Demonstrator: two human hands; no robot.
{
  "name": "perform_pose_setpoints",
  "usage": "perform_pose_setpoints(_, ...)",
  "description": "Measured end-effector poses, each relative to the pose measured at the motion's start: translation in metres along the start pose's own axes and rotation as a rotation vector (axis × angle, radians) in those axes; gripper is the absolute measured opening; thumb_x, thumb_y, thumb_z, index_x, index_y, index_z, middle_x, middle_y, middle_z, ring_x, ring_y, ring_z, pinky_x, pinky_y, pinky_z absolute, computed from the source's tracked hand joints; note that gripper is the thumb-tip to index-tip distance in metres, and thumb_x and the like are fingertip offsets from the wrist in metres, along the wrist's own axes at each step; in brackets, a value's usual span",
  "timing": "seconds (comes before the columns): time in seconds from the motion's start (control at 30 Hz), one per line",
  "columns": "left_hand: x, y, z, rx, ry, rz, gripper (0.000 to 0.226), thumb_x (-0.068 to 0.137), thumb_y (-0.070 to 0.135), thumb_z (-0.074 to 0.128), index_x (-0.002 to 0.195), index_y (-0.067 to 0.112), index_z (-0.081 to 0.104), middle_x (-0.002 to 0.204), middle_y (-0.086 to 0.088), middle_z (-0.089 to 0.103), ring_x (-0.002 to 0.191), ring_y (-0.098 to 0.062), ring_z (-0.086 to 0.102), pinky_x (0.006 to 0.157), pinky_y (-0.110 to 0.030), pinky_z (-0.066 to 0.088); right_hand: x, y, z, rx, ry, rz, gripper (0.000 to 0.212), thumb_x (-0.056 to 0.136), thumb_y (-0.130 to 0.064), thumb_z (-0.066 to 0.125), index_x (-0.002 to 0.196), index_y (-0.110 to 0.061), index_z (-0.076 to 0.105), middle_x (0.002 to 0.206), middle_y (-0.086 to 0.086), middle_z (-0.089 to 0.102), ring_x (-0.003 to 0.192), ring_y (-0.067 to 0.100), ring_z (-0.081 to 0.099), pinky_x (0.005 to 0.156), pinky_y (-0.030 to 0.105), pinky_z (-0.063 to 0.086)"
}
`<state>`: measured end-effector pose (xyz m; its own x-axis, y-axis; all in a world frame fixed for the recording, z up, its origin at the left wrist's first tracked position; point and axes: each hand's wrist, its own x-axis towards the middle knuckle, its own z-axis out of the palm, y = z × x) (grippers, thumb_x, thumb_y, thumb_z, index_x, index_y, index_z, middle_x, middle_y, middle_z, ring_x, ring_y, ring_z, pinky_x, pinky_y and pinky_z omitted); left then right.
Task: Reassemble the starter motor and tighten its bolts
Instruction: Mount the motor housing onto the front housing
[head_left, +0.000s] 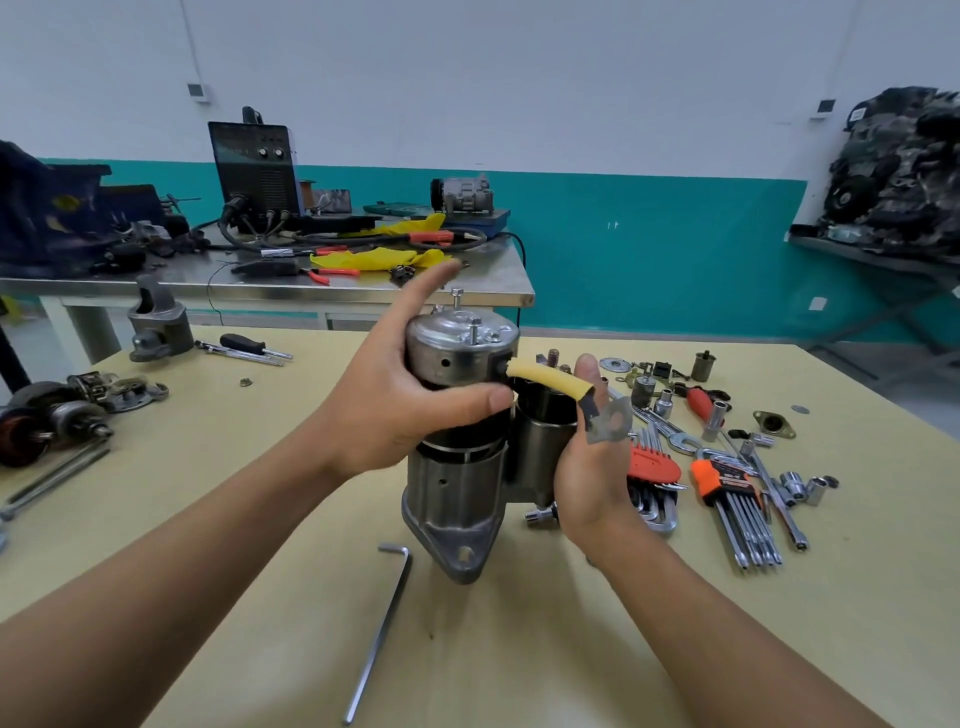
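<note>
Starter motor (452, 483) standing upright on its mounting flange on a pale yellow desk (260, 571), domed end cap uppermost with two bolts projecting from the cap. A yellow-sleeved lead (545, 379) leaves the motor body and ends in a flat terminal lug (610, 423). In front of the motor lies a long hex key (382, 629). To the right of it lie two hex key sets in orange holders (654, 467), sockets (795, 483), washers and small fittings. To the left of it lie a grey casting (156, 322) and an armature with loose parts (47, 421).

Behind the motor stand a steel table (493, 291) carrying a welder (254, 166), cables and yellow cloth, and a white wall with a teal lower band (649, 249). An engine (898, 166) sits on a shelf far to the right.

The small fittings right of the motor are too small to identify. The motor's rear face and the left grip's remaining fingers are hidden.

Left grip (395, 400) clasps the upper motor body, thumb across the front, index finger extended upward past the cap. Right grip (587, 478) lies against the solenoid side, one digit straight up behind the lug. Its other fingers are concealed, so whether it clasps cannot be told.
</note>
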<state>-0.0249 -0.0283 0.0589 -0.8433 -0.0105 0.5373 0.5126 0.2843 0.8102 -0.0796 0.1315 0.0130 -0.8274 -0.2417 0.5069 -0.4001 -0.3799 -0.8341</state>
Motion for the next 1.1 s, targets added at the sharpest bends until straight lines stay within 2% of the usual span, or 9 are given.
perform_pose_setpoints(0.1,-0.008,-0.009,0.005,-0.079,0.057,-0.041,0.099,0.056,0.029,0.089,0.142,0.021,0.043,0.118,0.005,0.072,0.112,-0.018,0.068,0.089,-0.027,0.055,0.001,0.002,-0.001,0.051,-0.023,0.019,0.058,0.104,-0.041,0.028,0.071,-0.063,0.070,0.097,-0.035,0.063,0.108,-0.009,0.036,0.078,0.036,0.043)
perform_pose_setpoints(0.17,-0.007,-0.012,0.005,-0.112,0.044,-0.048,0.084,0.059,0.026,0.087,0.134,0.018,0.051,0.114,0.002,0.074,0.109,-0.018,0.069,0.087,-0.027,0.055,0.004,0.008,-0.002,-0.004,0.032,0.060,0.054,0.097,-0.057,0.035,0.067,-0.037,0.075,0.075,-0.007,0.074,0.090,0.007,0.071,0.084,0.048,0.049)
perform_pose_setpoints(0.3,-0.009,-0.013,0.000,-0.128,0.042,-0.069,0.059,0.064,0.025,0.083,0.119,0.016,0.062,0.107,0.002,0.076,0.103,-0.015,0.071,0.083,-0.023,0.054,0.007,0.008,-0.001,-0.160,0.079,0.047,0.069,0.108,-0.045,0.029,0.047,-0.038,0.061,0.047,-0.020,0.050,0.049,-0.009,0.046,0.053,0.006,0.039)
perform_pose_setpoints(0.4,-0.010,-0.015,0.001,-0.112,0.051,-0.057,0.059,0.065,0.025,0.083,0.119,0.015,0.063,0.108,0.001,0.076,0.104,-0.017,0.071,0.084,-0.024,0.055,0.005,0.008,-0.001,-0.140,0.094,0.055,0.072,0.110,-0.038,0.027,0.046,-0.041,0.062,0.044,-0.022,0.049,0.046,-0.010,0.046,0.050,0.003,0.036)
perform_pose_setpoints(0.53,-0.014,-0.019,0.013,-0.097,0.108,-0.045,0.071,0.066,0.028,0.085,0.128,0.006,0.058,0.114,-0.006,0.074,0.110,-0.026,0.069,0.092,-0.039,0.056,0.002,-0.003,0.009,-0.056,0.187,0.130,0.079,0.091,-0.065,0.038,0.083,0.012,0.056,0.077,0.037,0.055,0.074,0.049,0.053,0.074,0.056,0.050)
perform_pose_setpoints(0.67,-0.013,-0.020,0.016,-0.094,0.124,-0.050,0.071,0.065,0.030,0.085,0.127,0.009,0.059,0.114,-0.004,0.074,0.109,-0.024,0.069,0.089,-0.036,0.057,0.001,-0.005,0.012,0.016,0.232,0.166,0.095,0.075,-0.080,0.046,0.092,0.014,0.041,0.096,0.049,0.040,0.097,0.063,0.042,0.091,0.071,0.040)
perform_pose_setpoints(0.77,-0.011,-0.019,0.015,-0.097,0.112,-0.060,0.071,0.061,0.032,0.086,0.125,0.012,0.061,0.111,-0.001,0.075,0.106,-0.020,0.071,0.085,-0.030,0.056,0.002,-0.003,0.011,0.036,0.218,0.163,0.086,0.076,-0.082,0.052,0.090,0.002,0.061,0.094,0.045,0.040,0.095,0.064,0.045,0.093,0.067,0.042)
perform_pose_setpoints(0.9,0.000,-0.005,0.012,-0.103,0.145,-0.022,0.092,0.057,0.046,0.087,0.140,0.030,0.049,0.123,0.002,0.070,0.111,-0.016,0.069,0.085,-0.025,0.056,0.003,0.003,0.009,0.049,0.283,0.082,0.037,0.100,-0.049,0.044,0.114,-0.027,0.018,0.123,-0.003,0.020,0.114,0.033,0.017,0.102,0.074,0.021)
perform_pose_setpoints(1.1,0.012,0.008,0.017,-0.063,0.130,0.014,0.057,0.067,0.046,0.077,0.118,0.021,0.066,0.113,-0.004,0.072,0.097,-0.017,0.072,0.077,-0.025,0.057,0.005,0.009,0.002,0.065,0.280,0.072,0.020,0.109,-0.032,0.037,0.096,-0.045,0.030,0.108,-0.019,0.023,0.106,0.007,0.019,0.102,0.058,0.025)
